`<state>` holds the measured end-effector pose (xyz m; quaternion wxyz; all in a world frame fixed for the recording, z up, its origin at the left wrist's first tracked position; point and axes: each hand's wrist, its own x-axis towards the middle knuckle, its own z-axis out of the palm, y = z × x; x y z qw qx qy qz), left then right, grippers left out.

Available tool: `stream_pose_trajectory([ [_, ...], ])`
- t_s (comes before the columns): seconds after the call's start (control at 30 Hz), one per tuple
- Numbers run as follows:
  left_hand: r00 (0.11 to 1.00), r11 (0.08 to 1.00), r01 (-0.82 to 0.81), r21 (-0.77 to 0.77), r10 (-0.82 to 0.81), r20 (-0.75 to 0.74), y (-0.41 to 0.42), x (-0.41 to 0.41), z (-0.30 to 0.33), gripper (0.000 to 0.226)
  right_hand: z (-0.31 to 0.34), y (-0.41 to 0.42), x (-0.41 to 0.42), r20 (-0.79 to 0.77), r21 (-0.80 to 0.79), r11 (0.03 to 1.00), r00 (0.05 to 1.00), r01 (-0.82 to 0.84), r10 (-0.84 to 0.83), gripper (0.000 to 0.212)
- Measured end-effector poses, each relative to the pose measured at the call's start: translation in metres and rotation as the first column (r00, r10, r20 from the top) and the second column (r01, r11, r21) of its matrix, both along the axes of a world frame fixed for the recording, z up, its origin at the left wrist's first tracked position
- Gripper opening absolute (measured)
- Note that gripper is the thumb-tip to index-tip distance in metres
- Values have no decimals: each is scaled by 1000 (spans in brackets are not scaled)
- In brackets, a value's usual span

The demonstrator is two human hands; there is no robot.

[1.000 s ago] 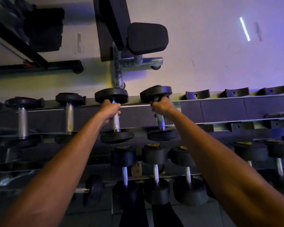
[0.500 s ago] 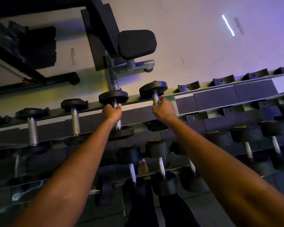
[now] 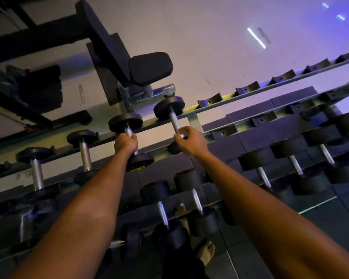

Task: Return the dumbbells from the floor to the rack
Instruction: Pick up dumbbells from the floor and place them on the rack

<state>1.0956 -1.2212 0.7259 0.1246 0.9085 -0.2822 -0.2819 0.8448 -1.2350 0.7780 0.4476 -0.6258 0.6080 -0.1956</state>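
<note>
Two small black dumbbells with steel handles lie across the top tier of the rack. My left hand grips the handle of the left dumbbell, whose near head sits just below my wrist. My right hand holds the handle of the right dumbbell with curled fingers; its near head is mostly hidden behind that hand. Both arms reach forward over the lower tiers.
Two more dumbbells lie on the top tier to the left; empty black saddles run to the right. Heavier dumbbells fill the lower tiers. A padded bench stands behind the rack. My bare feet are on the floor below.
The view has tilted and swung, so the rack now slants up to the right. Both hands stay on the handles; the right hand has slid lower on its handle.
</note>
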Motion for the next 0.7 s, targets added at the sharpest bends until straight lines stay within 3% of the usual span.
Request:
stream_pose_trajectory([
  [0.07,1000,1000,-6,-5,6,19,0,1,-2,51,-1,-2,4,-31,-23,999,999,28,-29,36],
  [0.17,990,997,78,3,-78,121,13,-17,14,51,5,6,2,60,-32,995,994,96,-94,34],
  [0.23,955,952,270,-143,-246,165,25,-48,38,52,17,20,-12,155,-46,983,973,177,-168,29],
  [0.3,903,832,413,-370,-426,52,41,-88,71,41,32,38,-34,241,-62,966,943,251,-230,24],
  [0.43,757,658,433,-616,-637,-148,78,-181,139,22,66,87,-107,339,-123,885,858,448,-387,16],
  [0.53,618,560,494,-665,-764,-185,107,-256,165,18,93,141,-178,404,-136,788,760,601,-510,10],
  [0.7,281,283,663,-693,-952,-120,173,-406,181,17,131,265,-308,409,-185,553,575,813,-709,9],
])
